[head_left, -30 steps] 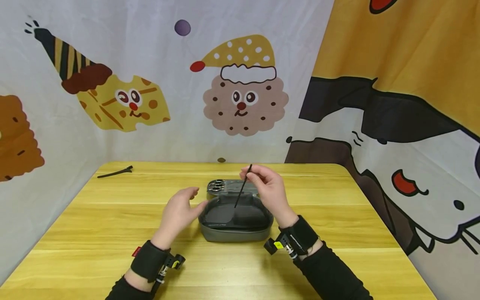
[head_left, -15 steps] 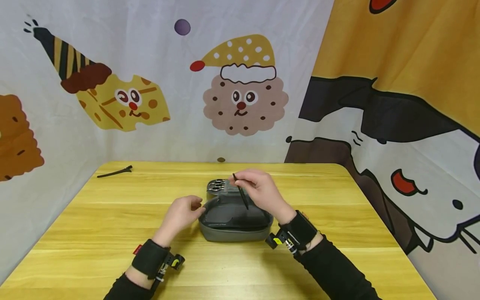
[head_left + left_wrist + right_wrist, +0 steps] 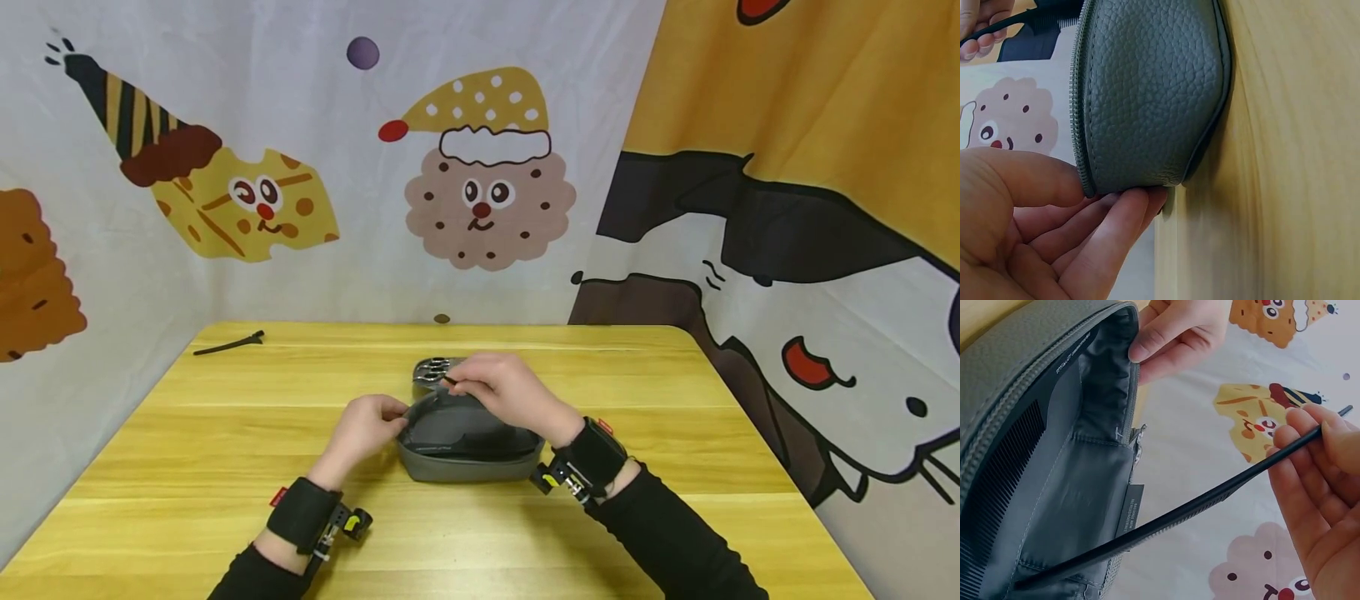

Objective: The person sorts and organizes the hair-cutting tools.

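A grey zip pouch (image 3: 471,469) stands unzipped on the table, its lid folded back behind it. My left hand (image 3: 365,427) pinches the pouch's left rim between thumb and fingers. Over the pouch, my right hand (image 3: 510,390) holds a black comb (image 3: 1210,495) by its thin handle. In the right wrist view the comb slants down, its far end inside the pouch opening. Another black comb (image 3: 1013,450) lies along the pouch's front wall, teeth showing. Metal scissor handles (image 3: 432,367) show in the lid, partly hidden by my right hand.
A black hair clip (image 3: 228,343) lies at the far left of the wooden table (image 3: 225,450). Behind the table hangs a cloth backdrop (image 3: 300,292) printed with cartoon figures.
My right hand has moved left and lower over the pouch, and the comb has swung from upright to slanting down to the right. My left hand has closed onto the pouch rim.
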Action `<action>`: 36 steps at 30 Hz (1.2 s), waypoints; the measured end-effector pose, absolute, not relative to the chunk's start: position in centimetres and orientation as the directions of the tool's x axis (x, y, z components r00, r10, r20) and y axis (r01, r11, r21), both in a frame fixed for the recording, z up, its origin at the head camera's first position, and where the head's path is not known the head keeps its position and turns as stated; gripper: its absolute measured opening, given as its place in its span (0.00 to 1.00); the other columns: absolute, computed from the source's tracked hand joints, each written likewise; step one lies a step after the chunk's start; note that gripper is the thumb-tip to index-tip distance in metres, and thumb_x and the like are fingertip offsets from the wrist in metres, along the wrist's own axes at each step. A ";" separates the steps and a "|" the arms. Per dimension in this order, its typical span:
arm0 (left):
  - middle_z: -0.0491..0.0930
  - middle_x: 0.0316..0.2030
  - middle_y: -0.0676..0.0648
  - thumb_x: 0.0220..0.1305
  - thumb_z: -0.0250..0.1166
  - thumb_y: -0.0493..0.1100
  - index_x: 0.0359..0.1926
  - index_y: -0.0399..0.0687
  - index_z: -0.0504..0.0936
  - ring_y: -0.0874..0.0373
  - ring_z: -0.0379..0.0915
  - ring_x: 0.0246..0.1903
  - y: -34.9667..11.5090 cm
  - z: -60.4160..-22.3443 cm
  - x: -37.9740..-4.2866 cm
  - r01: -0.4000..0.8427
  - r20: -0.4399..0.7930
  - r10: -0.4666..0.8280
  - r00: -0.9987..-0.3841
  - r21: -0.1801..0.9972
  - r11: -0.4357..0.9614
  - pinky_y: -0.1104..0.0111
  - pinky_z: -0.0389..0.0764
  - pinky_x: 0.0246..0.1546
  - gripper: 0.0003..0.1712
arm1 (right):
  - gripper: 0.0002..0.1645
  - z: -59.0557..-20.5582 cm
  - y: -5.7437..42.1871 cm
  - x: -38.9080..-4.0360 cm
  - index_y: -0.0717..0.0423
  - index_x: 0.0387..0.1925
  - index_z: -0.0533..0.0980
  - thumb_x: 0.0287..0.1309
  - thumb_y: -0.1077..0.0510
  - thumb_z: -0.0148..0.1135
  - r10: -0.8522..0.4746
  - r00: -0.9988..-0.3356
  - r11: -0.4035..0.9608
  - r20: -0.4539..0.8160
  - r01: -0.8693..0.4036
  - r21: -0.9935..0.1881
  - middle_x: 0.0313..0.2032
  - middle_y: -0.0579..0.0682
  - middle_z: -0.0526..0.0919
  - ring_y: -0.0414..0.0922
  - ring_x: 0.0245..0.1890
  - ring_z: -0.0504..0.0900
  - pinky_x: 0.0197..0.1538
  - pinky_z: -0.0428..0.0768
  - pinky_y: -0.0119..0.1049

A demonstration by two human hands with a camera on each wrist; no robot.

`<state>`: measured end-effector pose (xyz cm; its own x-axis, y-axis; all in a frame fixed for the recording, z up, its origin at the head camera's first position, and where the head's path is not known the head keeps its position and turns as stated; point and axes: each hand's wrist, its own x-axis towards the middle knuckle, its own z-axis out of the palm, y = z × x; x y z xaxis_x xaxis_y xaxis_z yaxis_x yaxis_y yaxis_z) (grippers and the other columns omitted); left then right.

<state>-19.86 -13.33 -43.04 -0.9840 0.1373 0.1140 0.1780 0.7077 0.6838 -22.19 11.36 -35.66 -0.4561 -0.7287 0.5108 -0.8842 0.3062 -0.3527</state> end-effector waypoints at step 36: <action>0.87 0.35 0.45 0.59 0.68 0.32 0.40 0.38 0.89 0.50 0.82 0.37 -13.4 -43.8 -20.0 0.134 0.091 0.099 -0.991 0.733 0.667 0.54 0.82 0.40 0.08 | 0.11 -37.5 8.8 -23.5 0.52 0.47 0.84 0.65 0.61 0.64 -0.841 -0.540 0.495 0.035 -0.794 -0.352 0.42 0.46 0.85 0.40 0.41 0.82 0.45 0.78 0.29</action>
